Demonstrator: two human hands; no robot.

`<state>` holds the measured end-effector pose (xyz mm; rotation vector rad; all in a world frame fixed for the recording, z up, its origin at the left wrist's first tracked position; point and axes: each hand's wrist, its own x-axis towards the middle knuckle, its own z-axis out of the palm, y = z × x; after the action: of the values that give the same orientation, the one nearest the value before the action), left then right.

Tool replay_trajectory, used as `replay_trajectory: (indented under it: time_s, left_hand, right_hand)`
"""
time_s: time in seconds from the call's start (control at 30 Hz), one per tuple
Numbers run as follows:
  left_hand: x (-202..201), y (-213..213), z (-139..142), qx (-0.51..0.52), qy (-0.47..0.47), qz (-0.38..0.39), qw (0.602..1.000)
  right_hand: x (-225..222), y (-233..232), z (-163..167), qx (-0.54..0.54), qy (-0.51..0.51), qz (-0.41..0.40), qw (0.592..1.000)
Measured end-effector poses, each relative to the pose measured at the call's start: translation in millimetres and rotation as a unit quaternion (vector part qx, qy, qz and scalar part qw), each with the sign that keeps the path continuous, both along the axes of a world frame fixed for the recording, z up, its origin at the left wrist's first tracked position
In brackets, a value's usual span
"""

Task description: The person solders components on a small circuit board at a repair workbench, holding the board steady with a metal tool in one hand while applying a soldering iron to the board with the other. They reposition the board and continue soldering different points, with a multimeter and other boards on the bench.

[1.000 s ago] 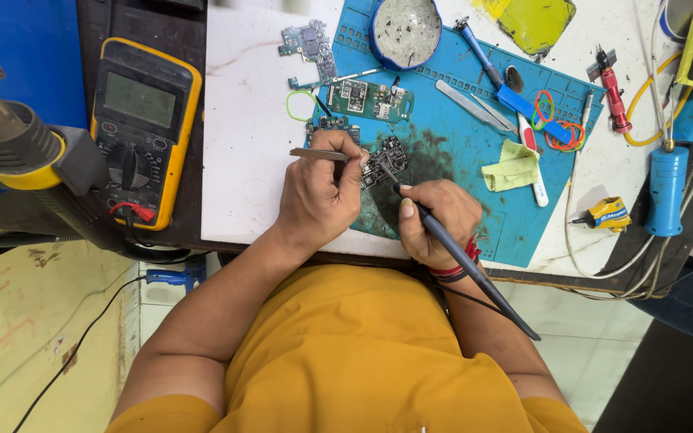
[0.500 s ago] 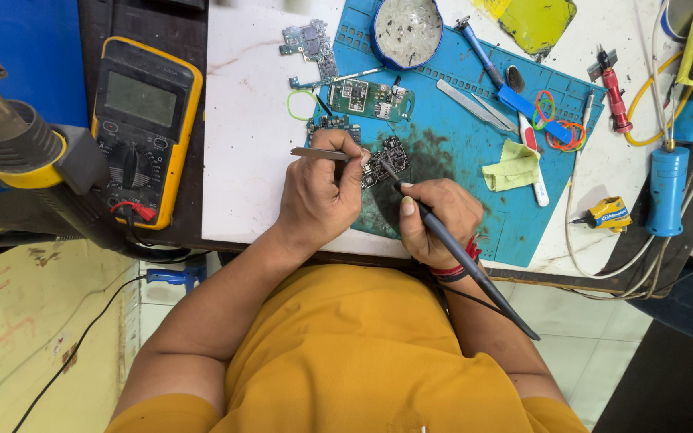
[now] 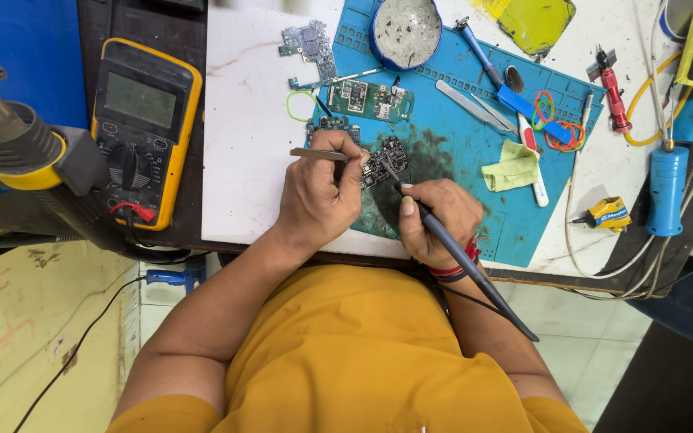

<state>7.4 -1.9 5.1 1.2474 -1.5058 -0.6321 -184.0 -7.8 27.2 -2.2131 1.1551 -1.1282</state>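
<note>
A small dark circuit board (image 3: 384, 161) lay flat on the blue mat. Slim metal tweezers (image 3: 320, 154) lay level, tips touching it; a black soldering iron (image 3: 455, 248) slanted onto it.

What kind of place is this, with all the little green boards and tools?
It looks like an electronics repair bench. The right hand holds a soldering iron to a small circuit board on a blue work mat, the left hand holds tweezers, and a yellow multimeter lies nearby.

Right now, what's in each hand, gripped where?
Left hand: tweezers, pinched near the tip end. Right hand: soldering iron, held pen-style on the handle's front part.
</note>
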Motion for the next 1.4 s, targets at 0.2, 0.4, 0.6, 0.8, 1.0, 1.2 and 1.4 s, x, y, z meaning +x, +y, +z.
replay_trajectory:
  time_s: [0.2,0.4,0.6,0.8,1.0,1.2,1.4]
  left_hand:
    - [0.0,0.6,-0.7,0.001,-0.004,0.000,1.000]
    - [-0.3,0.1,-0.5,-0.008,-0.007,0.004,1.000]
    - [0.3,0.7,1.0,0.008,-0.001,0.002,1.000]
    - [1.3,0.8,2.1,0.015,0.000,0.002,1.000]
    - [-0.2,0.8,2.1,0.013,0.007,0.002,1.000]
    - [0.3,1.4,1.4,0.010,0.003,0.001,1.000]
    - [0.4,2.0,1.4,0.008,-0.005,0.005,1.000]
  right_hand:
    - [-0.3,0.4,0.3,0.000,0.006,-0.002,1.000]
    - [0.0,-0.1,1.2,0.000,0.001,0.005,1.000]
    - [0.0,-0.4,1.0,-0.002,0.002,0.007,1.000]
    - [0.2,-1.5,0.0,-0.003,0.005,0.012,1.000]
    - [-0.6,-1.3,0.1,0.001,0.002,0.012,1.000]
    - [-0.6,-0.8,0.7,-0.001,0.002,0.007,1.000]
    - [-1.0,-0.9,1.3,0.000,0.004,0.021,1.000]
